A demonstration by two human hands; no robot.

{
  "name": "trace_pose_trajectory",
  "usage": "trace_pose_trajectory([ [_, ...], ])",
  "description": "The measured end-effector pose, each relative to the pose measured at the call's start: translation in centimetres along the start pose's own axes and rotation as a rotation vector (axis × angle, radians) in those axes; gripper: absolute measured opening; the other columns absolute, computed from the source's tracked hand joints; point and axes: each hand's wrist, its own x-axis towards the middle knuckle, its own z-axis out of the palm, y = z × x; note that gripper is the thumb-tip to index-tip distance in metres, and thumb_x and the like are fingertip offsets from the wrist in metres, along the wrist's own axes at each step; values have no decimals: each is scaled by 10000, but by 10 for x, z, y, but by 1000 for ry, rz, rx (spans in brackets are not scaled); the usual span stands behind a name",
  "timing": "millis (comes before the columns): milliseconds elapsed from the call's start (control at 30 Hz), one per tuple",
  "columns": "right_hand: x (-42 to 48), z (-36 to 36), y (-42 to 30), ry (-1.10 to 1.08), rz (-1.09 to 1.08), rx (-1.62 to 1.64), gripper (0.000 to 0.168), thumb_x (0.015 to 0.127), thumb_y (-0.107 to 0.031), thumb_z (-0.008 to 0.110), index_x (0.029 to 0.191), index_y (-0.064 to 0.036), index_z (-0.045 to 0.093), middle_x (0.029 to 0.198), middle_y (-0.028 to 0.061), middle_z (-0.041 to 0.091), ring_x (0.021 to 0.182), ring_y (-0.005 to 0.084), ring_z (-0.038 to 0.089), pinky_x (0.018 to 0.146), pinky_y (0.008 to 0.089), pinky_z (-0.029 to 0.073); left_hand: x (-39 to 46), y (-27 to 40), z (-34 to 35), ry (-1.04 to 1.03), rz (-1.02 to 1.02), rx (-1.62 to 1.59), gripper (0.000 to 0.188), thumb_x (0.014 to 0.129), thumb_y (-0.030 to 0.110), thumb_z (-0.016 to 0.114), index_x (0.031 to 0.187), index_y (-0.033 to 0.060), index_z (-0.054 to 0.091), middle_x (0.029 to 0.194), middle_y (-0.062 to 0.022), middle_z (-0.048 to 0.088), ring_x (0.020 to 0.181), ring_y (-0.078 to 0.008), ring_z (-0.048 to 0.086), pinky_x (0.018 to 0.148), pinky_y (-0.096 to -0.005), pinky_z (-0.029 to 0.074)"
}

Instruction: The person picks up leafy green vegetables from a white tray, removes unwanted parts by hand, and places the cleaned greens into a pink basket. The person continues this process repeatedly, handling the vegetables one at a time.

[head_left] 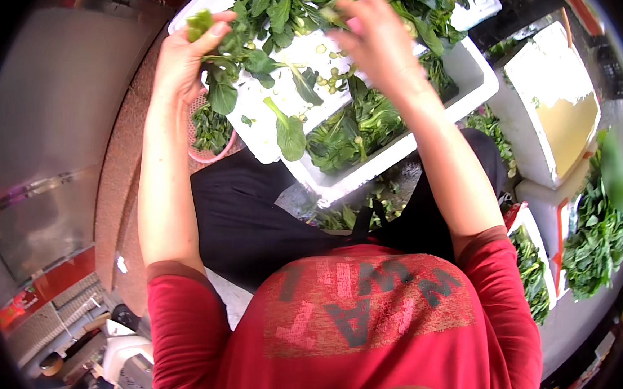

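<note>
My left hand (180,60) grips a bunch of leafy greens (221,87), with pale cut stem ends showing above the thumb and leaves hanging below. My right hand (379,46) is motion-blurred over the near side of a large pile of leafy greens (287,9). A blurred pale stalk end (330,14) shows at its fingertips; whether the fingers are closed on it is unclear. Under both hands lies a white foam board (263,124), strewn with small cut stem pieces (330,79) and a single loose leaf (290,133). The board rests across a white foam box (353,175) containing more greens (358,131).
A pink plastic basket (204,157) with greens stands left of the board. Leaf scraps (345,216) litter the floor between my knees. At right are a foam box (525,109), a bundle of greens (596,239) and another box of greens (530,266). A metal panel (56,104) rises at left.
</note>
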Motion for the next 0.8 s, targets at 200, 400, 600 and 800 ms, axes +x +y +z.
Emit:
trace_pose_trajectory([
  [200, 5, -4, 28, -163, 182, -197, 196, 705, -195, 663, 770, -22, 597, 692, 163, 606, 684, 327, 592, 637, 393, 461, -7, -10, 36, -194, -50, -219, 176, 807, 180, 603, 853, 11, 601, 892, -80, 623, 794, -121, 583, 727, -259, 476],
  [400, -21, 5, -32, 36, 243, 416, 172, 733, -83, 665, 862, 14, 606, 699, 61, 611, 613, 73, 512, 549, 213, 417, -21, -27, 80, -15, -257, -667, 338, 663, 225, 760, 888, 32, 597, 750, -32, 592, 563, -70, 522, 495, -220, 462],
  [600, -17, -19, -48, -486, 331, 726, 365, 863, -238, 530, 1134, 3, 490, 828, 6, 554, 748, 67, 473, 652, 165, 383, -21, -35, 51, 47, 156, -179, 231, 712, 190, 717, 860, 32, 636, 746, 18, 604, 665, -40, 517, 610, -211, 415],
  [800, -7, -16, -48, -391, 130, 618, 466, 881, -244, 500, 1261, 6, 401, 789, -7, 493, 689, 45, 434, 627, 161, 345, -38, -30, 42, -78, 272, 98, 184, 716, 97, 689, 871, 11, 640, 736, -1, 568, 650, -57, 507, 586, -203, 394],
])
